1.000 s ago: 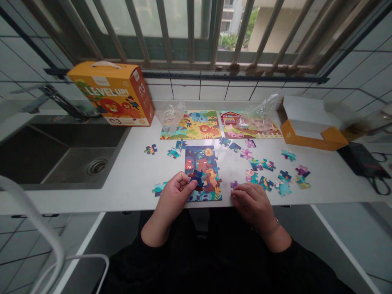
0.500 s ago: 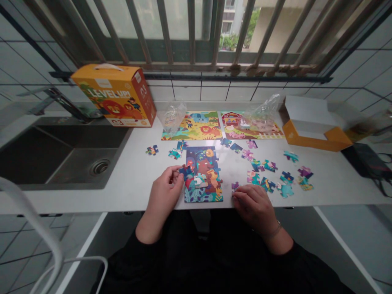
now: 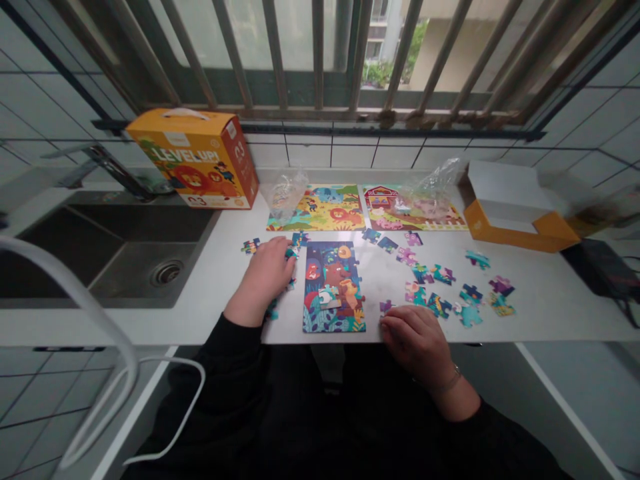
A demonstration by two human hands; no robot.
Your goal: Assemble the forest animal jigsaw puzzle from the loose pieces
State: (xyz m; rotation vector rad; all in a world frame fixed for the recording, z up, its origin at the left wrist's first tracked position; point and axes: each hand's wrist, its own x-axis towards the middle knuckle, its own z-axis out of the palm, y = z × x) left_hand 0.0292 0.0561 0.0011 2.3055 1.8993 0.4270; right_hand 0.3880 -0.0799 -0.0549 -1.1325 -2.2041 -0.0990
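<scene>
Slightly left of centre on the counter lies a partly covered jigsaw puzzle (image 3: 331,267) with a bear picture, one loose white-and-teal piece (image 3: 329,298) resting on it. To its left, my left hand (image 3: 265,275) is palm down, thumb and fingers closed at a teal puzzle piece (image 3: 291,253), which they partly hide. Other pieces show beside that hand and by its wrist. My right hand (image 3: 416,339) rests at the counter's front edge with fingers curled. A purple puzzle piece (image 3: 386,307) lies by its fingertips; the inside of the hand is hidden.
Several loose pieces (image 3: 440,305) are scattered on the right. Behind are a lion puzzle (image 3: 340,215), a farm puzzle (image 3: 383,220), clear plastic bags (image 3: 287,193) and an open orange box (image 3: 520,233). An orange carton (image 3: 200,167) stands beside the sink (image 3: 135,257).
My left hand has moved from the puzzle's left edge, where it held a dark blue piece, away to the left and back onto loose pieces. My right hand stays put.
</scene>
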